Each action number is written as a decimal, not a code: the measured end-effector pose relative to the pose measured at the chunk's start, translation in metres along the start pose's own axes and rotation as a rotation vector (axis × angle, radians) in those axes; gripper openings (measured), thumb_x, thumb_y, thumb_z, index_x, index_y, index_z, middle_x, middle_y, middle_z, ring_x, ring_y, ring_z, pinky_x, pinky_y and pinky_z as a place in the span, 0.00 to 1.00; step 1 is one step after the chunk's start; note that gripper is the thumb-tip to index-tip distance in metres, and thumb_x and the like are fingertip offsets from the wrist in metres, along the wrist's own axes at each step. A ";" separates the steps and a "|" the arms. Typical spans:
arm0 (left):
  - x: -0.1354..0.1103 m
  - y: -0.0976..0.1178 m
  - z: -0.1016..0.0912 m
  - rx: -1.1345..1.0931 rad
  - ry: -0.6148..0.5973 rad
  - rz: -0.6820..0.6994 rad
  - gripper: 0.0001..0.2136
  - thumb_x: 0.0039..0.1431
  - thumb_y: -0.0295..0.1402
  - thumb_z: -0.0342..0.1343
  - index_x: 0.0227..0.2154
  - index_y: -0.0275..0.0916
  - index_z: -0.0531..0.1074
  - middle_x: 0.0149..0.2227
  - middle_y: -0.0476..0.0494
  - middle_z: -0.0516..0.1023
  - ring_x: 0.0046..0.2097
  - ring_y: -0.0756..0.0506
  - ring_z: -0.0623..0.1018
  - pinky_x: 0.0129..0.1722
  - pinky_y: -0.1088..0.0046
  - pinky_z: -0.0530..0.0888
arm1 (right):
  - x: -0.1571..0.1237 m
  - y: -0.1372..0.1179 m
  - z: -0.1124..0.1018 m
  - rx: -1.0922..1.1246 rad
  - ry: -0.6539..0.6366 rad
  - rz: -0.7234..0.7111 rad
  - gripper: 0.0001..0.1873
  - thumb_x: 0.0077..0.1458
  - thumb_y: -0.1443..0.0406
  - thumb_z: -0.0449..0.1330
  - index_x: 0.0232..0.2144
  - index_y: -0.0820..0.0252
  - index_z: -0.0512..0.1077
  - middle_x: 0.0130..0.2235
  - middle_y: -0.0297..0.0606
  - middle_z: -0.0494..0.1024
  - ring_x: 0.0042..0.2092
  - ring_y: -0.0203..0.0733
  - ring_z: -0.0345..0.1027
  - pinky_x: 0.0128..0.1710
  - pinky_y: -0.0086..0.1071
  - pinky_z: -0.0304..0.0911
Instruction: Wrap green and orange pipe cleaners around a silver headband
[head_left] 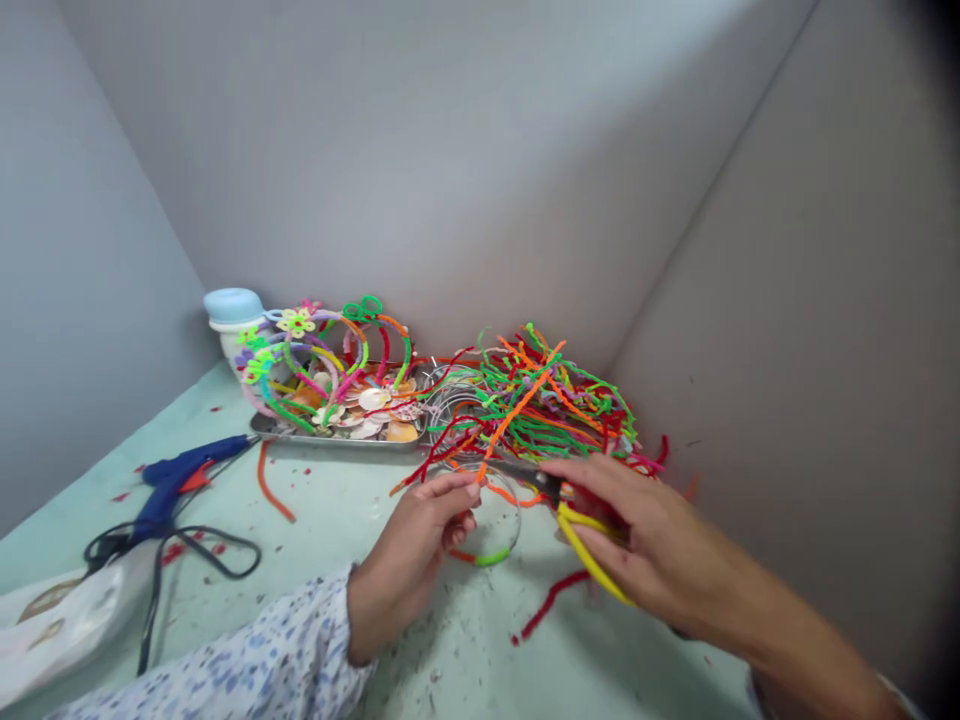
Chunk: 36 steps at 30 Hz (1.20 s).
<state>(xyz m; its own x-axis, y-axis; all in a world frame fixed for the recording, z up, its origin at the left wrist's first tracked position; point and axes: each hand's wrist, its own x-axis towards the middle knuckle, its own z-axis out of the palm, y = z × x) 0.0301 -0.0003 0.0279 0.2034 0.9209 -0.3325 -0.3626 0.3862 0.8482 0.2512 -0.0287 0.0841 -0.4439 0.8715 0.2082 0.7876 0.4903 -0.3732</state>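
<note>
My left hand (pixel 427 540) is closed in a pinch on an orange pipe cleaner (pixel 517 405), which slants up and to the right from my fingertips. A wire hoop (pixel 519 510) hangs at the same hand, its lower part wrapped in orange and green fuzz. My right hand (pixel 637 530) grips scissors with yellow handles (pixel 589 560). Their dark blades point left, close to the orange pipe cleaner just above my left fingertips; whether they touch it I cannot tell. A red pipe cleaner piece (pixel 551 605) lies below my right hand.
Behind my hands is a heap of coloured pipe cleaners (pixel 570 400) beside bare wire hoops (pixel 450 400). Left of it, a metal tray (pixel 352 440) holds shells and decorated hoops (pixel 382 350), near a white bottle (pixel 236 335). A blue glue gun (pixel 161 490) with a black cord lies at left.
</note>
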 end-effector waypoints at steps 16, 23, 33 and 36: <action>-0.010 0.007 0.003 -0.037 0.039 0.079 0.25 0.45 0.25 0.63 0.50 0.36 0.69 0.28 0.50 0.76 0.27 0.53 0.74 0.26 0.79 0.65 | 0.010 -0.012 0.033 -0.193 -0.032 -0.003 0.26 0.54 0.68 0.53 0.56 0.52 0.60 0.46 0.41 0.69 0.41 0.47 0.71 0.37 0.38 0.66; -0.012 0.006 0.004 0.025 0.068 0.119 0.27 0.48 0.26 0.61 0.54 0.35 0.64 0.31 0.49 0.75 0.27 0.53 0.73 0.26 0.79 0.64 | 0.010 -0.014 0.034 -0.231 -0.068 0.025 0.25 0.55 0.67 0.53 0.56 0.52 0.60 0.46 0.42 0.69 0.42 0.49 0.71 0.37 0.40 0.67; -0.005 0.002 0.001 0.058 0.087 0.134 0.30 0.47 0.26 0.60 0.56 0.33 0.62 0.26 0.52 0.73 0.27 0.52 0.70 0.28 0.78 0.63 | 0.013 -0.014 0.039 -0.269 -0.086 0.015 0.27 0.55 0.68 0.52 0.58 0.53 0.58 0.47 0.42 0.70 0.41 0.49 0.72 0.36 0.41 0.68; -0.003 0.002 -0.001 0.071 0.091 0.133 0.29 0.47 0.26 0.60 0.55 0.32 0.64 0.27 0.50 0.74 0.27 0.52 0.70 0.28 0.78 0.63 | 0.014 -0.014 0.041 -0.311 -0.090 0.010 0.28 0.55 0.68 0.52 0.59 0.54 0.58 0.47 0.42 0.71 0.39 0.49 0.72 0.34 0.40 0.68</action>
<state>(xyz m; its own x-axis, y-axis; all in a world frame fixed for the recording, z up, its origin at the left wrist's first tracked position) 0.0276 -0.0026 0.0306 0.0738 0.9659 -0.2483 -0.3155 0.2588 0.9130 0.2164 -0.0235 0.0555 -0.4610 0.8792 0.1201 0.8785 0.4713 -0.0779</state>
